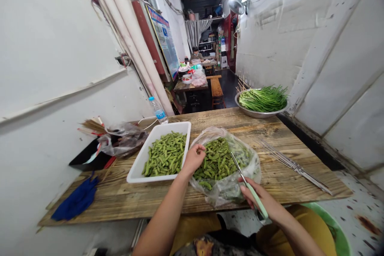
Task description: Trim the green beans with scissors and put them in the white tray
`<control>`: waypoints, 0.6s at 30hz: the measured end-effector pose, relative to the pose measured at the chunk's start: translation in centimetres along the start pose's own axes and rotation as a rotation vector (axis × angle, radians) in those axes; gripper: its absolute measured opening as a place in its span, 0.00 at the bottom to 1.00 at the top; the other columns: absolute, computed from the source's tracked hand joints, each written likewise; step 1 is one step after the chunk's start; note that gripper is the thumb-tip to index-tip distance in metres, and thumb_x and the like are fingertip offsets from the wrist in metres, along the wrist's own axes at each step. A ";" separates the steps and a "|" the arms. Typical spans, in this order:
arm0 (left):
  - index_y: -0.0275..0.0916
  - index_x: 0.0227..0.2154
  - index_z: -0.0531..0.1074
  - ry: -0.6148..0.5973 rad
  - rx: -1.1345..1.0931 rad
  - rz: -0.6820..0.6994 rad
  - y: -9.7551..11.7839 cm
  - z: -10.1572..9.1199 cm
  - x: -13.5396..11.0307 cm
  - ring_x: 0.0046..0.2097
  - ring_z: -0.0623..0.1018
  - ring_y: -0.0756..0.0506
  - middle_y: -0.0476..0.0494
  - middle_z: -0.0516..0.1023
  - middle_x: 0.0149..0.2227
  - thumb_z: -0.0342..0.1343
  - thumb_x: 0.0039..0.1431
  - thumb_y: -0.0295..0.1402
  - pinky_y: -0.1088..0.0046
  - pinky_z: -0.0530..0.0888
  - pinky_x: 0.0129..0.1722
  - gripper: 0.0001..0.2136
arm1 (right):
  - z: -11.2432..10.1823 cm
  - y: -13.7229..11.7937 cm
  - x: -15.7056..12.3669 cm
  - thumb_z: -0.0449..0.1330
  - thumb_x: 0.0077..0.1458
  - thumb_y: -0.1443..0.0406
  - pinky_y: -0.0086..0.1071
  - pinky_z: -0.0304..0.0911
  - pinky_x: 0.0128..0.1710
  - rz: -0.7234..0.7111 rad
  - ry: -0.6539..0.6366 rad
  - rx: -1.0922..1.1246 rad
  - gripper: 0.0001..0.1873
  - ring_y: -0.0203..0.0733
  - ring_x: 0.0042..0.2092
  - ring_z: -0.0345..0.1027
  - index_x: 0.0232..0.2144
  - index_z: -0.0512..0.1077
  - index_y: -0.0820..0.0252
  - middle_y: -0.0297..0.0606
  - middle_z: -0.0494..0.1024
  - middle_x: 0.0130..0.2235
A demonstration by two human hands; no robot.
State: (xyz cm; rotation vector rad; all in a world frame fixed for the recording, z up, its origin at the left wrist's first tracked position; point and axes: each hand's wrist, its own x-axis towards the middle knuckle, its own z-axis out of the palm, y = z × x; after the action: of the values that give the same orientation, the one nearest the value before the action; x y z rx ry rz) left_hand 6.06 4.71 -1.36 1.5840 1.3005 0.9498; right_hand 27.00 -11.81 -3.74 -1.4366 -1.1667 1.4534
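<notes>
Well, our plank table (pixel 90 198) stretches ahead, with a steel bowl (pixel 258 114) of chives (pixel 262 99) beyond the right hand. A white tray (pixel 141 156) of green pods (pixel 165 154) sits ahead and left of the left hand, within easy reach. A plastic bag (pixel 210 196) of pods (pixel 217 160) lies between our hands, where both can work. Our left hand (pixel 193 159) pinches pods in a narrow grip; our right hand (pixel 258 198) holds green-handled scissors (pixel 246 180) over the bag.

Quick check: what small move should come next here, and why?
Probably lift one of the green pods with the left hand from the clear plastic bag toward the scissors in the right hand. The left hand is down among the pods, and the scissors' blades point into the bag.
</notes>
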 end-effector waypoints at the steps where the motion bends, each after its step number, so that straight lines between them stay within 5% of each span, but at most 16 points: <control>1: 0.37 0.29 0.73 -0.002 0.118 0.062 -0.1 0.3 0.2 0.24 0.64 0.52 0.52 0.66 0.21 0.56 0.43 0.30 0.77 0.60 0.26 0.07 | 0.1 -0.4 -0.2 0.55 0.48 0.45 0.23 0.51 0.17 -0.014 0.001 0.022 0.31 0.29 0.19 0.52 0.46 0.62 0.61 0.24 0.58 0.20; 4: 0.38 0.26 0.76 -0.039 0.323 0.181 -0.4 1.1 0.9 0.27 0.66 0.49 0.50 0.67 0.21 0.59 0.41 0.29 0.74 0.61 0.30 0.06 | 0.4 -1.1 -0.5 0.54 0.49 0.46 0.24 0.53 0.19 -0.034 0.001 0.072 0.29 0.29 0.21 0.53 0.46 0.62 0.61 0.25 0.60 0.22; 10: 0.40 0.19 0.76 -0.156 0.355 0.252 -0.1 1.9 2.6 0.29 0.69 0.46 0.45 0.72 0.23 0.60 0.37 0.25 0.71 0.62 0.33 0.04 | 0.6 -0.4 0.0 0.54 0.52 0.48 0.23 0.52 0.17 -0.014 -0.011 0.097 0.24 0.28 0.19 0.52 0.44 0.62 0.59 0.24 0.60 0.23; 15: 0.39 0.20 0.74 -0.202 0.161 0.237 1.1 1.8 3.3 0.30 0.71 0.46 0.45 0.74 0.24 0.59 0.43 0.30 0.72 0.64 0.34 0.02 | 0.7 0.0 0.0 0.54 0.52 0.49 0.22 0.52 0.16 -0.010 -0.023 0.141 0.22 0.28 0.19 0.52 0.42 0.62 0.58 0.24 0.59 0.22; 18: 0.37 0.29 0.72 -0.290 -0.115 0.077 1.9 1.6 2.6 0.21 0.66 0.52 0.46 0.74 0.24 0.56 0.49 0.39 0.75 0.62 0.25 0.10 | 0.7 -0.1 0.1 0.54 0.52 0.49 0.22 0.52 0.16 -0.027 -0.027 0.133 0.22 0.28 0.19 0.52 0.42 0.62 0.57 0.24 0.59 0.22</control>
State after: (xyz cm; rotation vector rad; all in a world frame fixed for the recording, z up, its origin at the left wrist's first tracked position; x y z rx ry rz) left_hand 8.66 6.88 -0.06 1.6225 0.9738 0.7914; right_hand 26.25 -11.77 -3.69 -1.3092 -1.0811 1.5065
